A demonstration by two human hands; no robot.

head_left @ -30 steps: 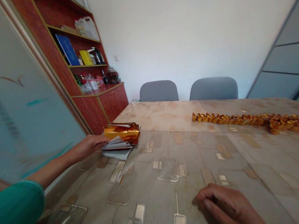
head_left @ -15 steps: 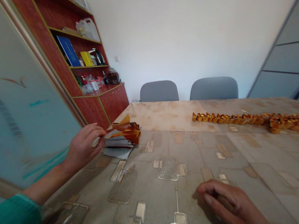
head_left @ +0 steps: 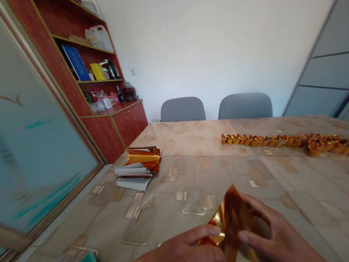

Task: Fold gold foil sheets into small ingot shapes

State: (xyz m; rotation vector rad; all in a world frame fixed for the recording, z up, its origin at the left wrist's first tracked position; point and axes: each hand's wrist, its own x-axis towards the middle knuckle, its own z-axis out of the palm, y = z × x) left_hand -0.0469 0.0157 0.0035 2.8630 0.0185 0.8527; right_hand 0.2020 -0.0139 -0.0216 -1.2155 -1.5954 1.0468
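A shiny gold foil sheet (head_left: 233,215), bent and peaked at its top, is held between both hands low in the view. My left hand (head_left: 194,251) pinches its left edge, and my right hand (head_left: 270,230) has its thumb in front and fingers behind the right side. At the left of the table lies a stack of gold foil sheets (head_left: 144,159) with grey-white backs (head_left: 133,176). A long row of folded gold pieces (head_left: 263,140) runs across the right side, bunching into a pile (head_left: 328,145) at its right end.
The table (head_left: 169,213) has a patterned cover. Two grey chairs (head_left: 182,109) (head_left: 245,105) stand behind its far edge. A red-brown cabinet (head_left: 100,135) with shelves of containers is at the left, beside a frosted glass panel (head_left: 34,131).
My left hand has moved from the stack down to the right, bringing a gold sheet with it. My right hand now holds the sheet too. The view has shifted slightly.
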